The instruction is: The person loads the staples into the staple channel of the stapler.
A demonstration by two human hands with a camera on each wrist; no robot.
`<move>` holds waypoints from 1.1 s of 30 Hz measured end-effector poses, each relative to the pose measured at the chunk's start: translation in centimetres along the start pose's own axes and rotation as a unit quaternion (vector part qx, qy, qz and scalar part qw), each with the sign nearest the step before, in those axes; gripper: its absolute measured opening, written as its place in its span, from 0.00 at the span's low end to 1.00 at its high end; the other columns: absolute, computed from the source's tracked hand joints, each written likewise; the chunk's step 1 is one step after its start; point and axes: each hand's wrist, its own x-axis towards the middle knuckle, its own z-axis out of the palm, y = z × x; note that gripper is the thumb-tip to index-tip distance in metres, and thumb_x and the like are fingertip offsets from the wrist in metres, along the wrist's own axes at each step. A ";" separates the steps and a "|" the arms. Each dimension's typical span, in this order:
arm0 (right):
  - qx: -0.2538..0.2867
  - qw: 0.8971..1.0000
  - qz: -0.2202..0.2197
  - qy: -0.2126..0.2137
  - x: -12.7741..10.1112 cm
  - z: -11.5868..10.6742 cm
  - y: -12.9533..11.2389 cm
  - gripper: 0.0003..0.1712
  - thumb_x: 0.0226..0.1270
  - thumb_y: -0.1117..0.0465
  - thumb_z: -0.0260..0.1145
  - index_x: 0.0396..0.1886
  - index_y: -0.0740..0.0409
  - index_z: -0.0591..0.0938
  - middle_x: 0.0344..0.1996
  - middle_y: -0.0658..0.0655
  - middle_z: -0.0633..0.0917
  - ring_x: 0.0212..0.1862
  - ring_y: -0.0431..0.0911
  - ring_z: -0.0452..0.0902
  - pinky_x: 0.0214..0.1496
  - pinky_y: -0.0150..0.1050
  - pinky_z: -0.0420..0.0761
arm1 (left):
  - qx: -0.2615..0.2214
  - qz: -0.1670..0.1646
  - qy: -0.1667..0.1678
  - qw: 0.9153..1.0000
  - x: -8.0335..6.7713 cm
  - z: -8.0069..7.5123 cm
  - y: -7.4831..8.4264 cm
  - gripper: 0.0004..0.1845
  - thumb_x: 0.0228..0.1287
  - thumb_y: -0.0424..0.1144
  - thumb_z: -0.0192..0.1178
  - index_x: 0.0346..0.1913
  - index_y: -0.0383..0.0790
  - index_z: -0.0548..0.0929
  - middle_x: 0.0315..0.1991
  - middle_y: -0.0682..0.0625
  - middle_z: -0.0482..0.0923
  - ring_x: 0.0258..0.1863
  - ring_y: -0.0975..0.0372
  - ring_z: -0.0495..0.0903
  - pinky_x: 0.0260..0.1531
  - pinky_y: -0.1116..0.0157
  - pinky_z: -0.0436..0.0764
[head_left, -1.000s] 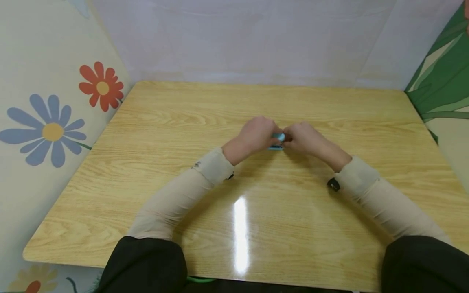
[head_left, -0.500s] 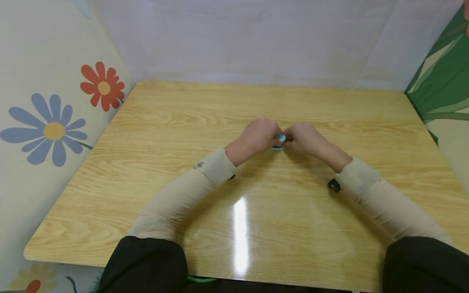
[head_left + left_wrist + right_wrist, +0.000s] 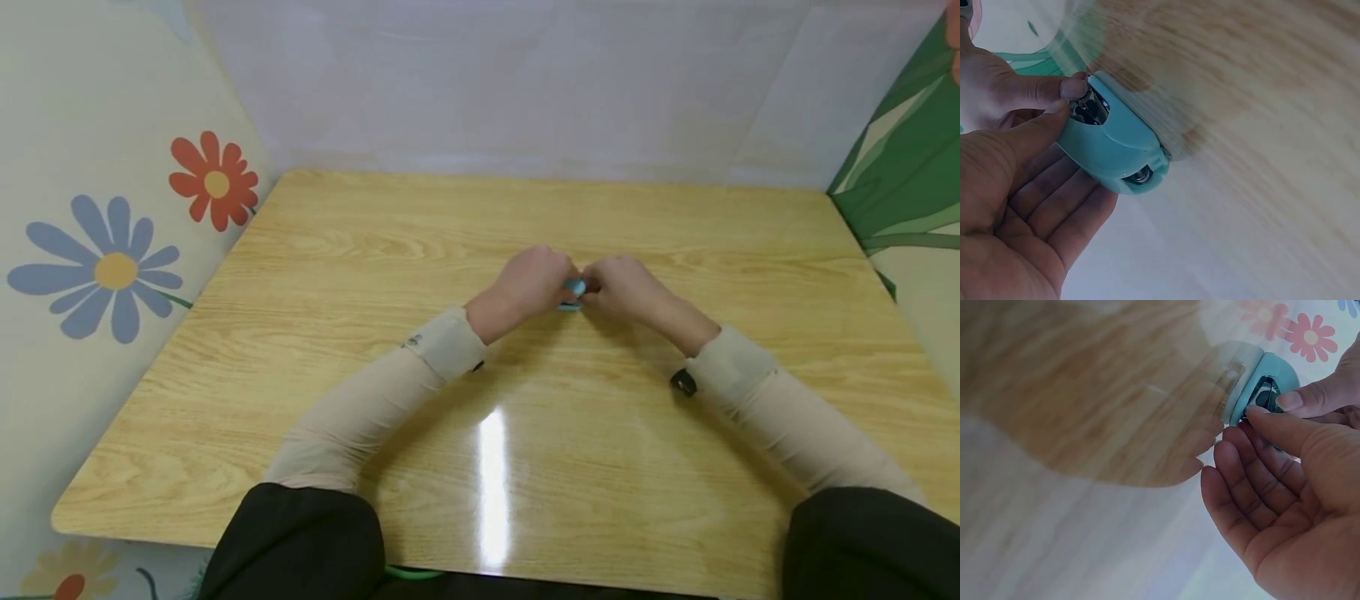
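Observation:
Between the two hands, near the middle of the table (image 3: 637, 467), is a small teal stapler (image 3: 1116, 140) with a rounded body and metal parts showing in its openings. My left hand (image 3: 528, 283) holds it, thumb on top at the end opening and fingers lying along its side and underneath. My right hand (image 3: 626, 287) meets it at that same end, thumb tip at the dark metal opening (image 3: 1265, 394) and the other fingers partly bent below. The two thumbs almost touch. In the head view the hands cover most of the stapler (image 3: 576, 287).
A pale wall (image 3: 510, 83) rises behind the table's far edge. Painted flowers (image 3: 116, 271) decorate the left wall, and green painted leaves (image 3: 900, 183) the right one. A bright light reflection (image 3: 493, 487) lies on the glossy tabletop.
The head view has shifted slightly. Both hands stay at the stapler with the same hold, and a little less of it shows between them.

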 end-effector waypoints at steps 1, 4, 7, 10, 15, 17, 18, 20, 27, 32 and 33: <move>0.001 1.000 0.000 0.000 0.0 0.0 0.0 0.08 0.67 0.61 0.66 0.38 0.60 0.88 0.33 0.58 0.90 0.31 0.45 0.80 0.40 0.44 0.82 | -0.003 0.000 0.001 1.000 0.0 0.0 0.0 0.10 0.66 0.47 0.63 0.42 0.48 0.90 0.35 0.53 0.88 0.24 0.66 0.70 0.33 0.70 0.80; 0.003 1.000 0.000 -0.004 -0.1 -0.1 0.0 0.08 0.68 0.61 0.65 0.39 0.60 0.88 0.35 0.58 0.90 0.31 0.45 0.80 0.41 0.44 0.82 | -0.011 0.005 0.004 1.000 -0.1 0.1 -0.1 0.10 0.68 0.47 0.61 0.42 0.48 0.90 0.32 0.52 0.87 0.22 0.67 0.67 0.31 0.71 0.78; 0.006 1.000 0.004 -0.010 -0.2 -0.1 -0.1 0.09 0.68 0.61 0.65 0.40 0.60 0.88 0.36 0.59 0.90 0.33 0.46 0.82 0.41 0.44 0.82 | -0.024 0.014 0.006 1.000 -0.3 0.2 -0.4 0.10 0.69 0.47 0.61 0.44 0.49 0.90 0.35 0.52 0.88 0.24 0.67 0.70 0.34 0.69 0.80; 0.009 1.000 0.005 -0.014 -0.3 0.0 -0.2 0.09 0.69 0.60 0.65 0.41 0.59 0.88 0.36 0.58 0.90 0.34 0.46 0.83 0.42 0.44 0.83 | -0.043 0.020 0.007 0.999 -0.5 0.1 -0.7 0.10 0.68 0.46 0.61 0.46 0.50 0.89 0.41 0.53 0.88 0.30 0.67 0.78 0.41 0.67 0.82; 0.018 1.000 0.008 -0.012 -0.5 -0.1 -0.2 0.07 0.68 0.61 0.65 0.38 0.59 0.87 0.34 0.57 0.89 0.34 0.46 0.83 0.40 0.44 0.83 | -0.059 0.024 0.014 0.998 -0.8 -0.2 -1.2 0.10 0.67 0.46 0.63 0.46 0.48 0.88 0.44 0.53 0.87 0.36 0.64 0.81 0.43 0.65 0.81; 0.024 1.000 0.007 -0.012 -0.6 -0.2 -0.1 0.07 0.68 0.62 0.65 0.38 0.60 0.87 0.33 0.57 0.89 0.34 0.46 0.83 0.40 0.44 0.83 | -0.065 0.021 0.018 0.997 -0.9 -0.3 -1.4 0.11 0.67 0.46 0.63 0.47 0.48 0.87 0.44 0.53 0.87 0.36 0.64 0.80 0.43 0.65 0.80; 0.023 1.000 0.005 -0.011 -0.6 -0.3 -0.1 0.07 0.67 0.62 0.66 0.37 0.59 0.87 0.33 0.56 0.89 0.34 0.46 0.83 0.40 0.44 0.83 | -0.069 0.019 0.020 0.997 -0.9 -0.3 -1.5 0.11 0.67 0.46 0.63 0.47 0.48 0.87 0.44 0.54 0.87 0.36 0.64 0.80 0.43 0.65 0.80; 0.023 1.000 0.002 -0.011 -0.6 -0.3 0.0 0.07 0.67 0.61 0.66 0.37 0.59 0.87 0.33 0.56 0.89 0.35 0.46 0.84 0.40 0.44 0.83 | -0.073 0.016 0.022 0.997 -1.0 -0.3 -1.6 0.12 0.67 0.46 0.63 0.49 0.48 0.87 0.45 0.54 0.87 0.36 0.64 0.80 0.43 0.65 0.80; 0.008 1.000 -0.007 -0.008 -0.4 -0.2 0.2 0.07 0.67 0.61 0.66 0.37 0.59 0.87 0.34 0.58 0.89 0.37 0.49 0.85 0.42 0.45 0.84 | -0.075 0.013 0.028 0.997 -1.0 -0.3 -1.6 0.13 0.67 0.48 0.62 0.50 0.49 0.87 0.44 0.53 0.87 0.35 0.64 0.81 0.43 0.64 0.80; 0.009 1.000 -0.011 -0.004 -0.4 -0.1 0.3 0.06 0.67 0.61 0.66 0.36 0.60 0.86 0.33 0.58 0.89 0.36 0.49 0.85 0.41 0.45 0.84 | -0.070 0.007 0.023 0.997 -1.1 -0.3 -1.5 0.15 0.67 0.48 0.62 0.52 0.49 0.86 0.45 0.53 0.87 0.37 0.64 0.82 0.44 0.65 0.81; 0.008 1.000 -0.013 -0.004 -0.5 -0.1 0.3 0.06 0.67 0.61 0.66 0.37 0.60 0.86 0.33 0.58 0.89 0.36 0.49 0.85 0.41 0.45 0.84 | -0.069 0.004 0.021 0.997 -1.1 -0.3 -1.4 0.16 0.67 0.49 0.62 0.54 0.48 0.85 0.47 0.52 0.87 0.36 0.63 0.82 0.44 0.65 0.81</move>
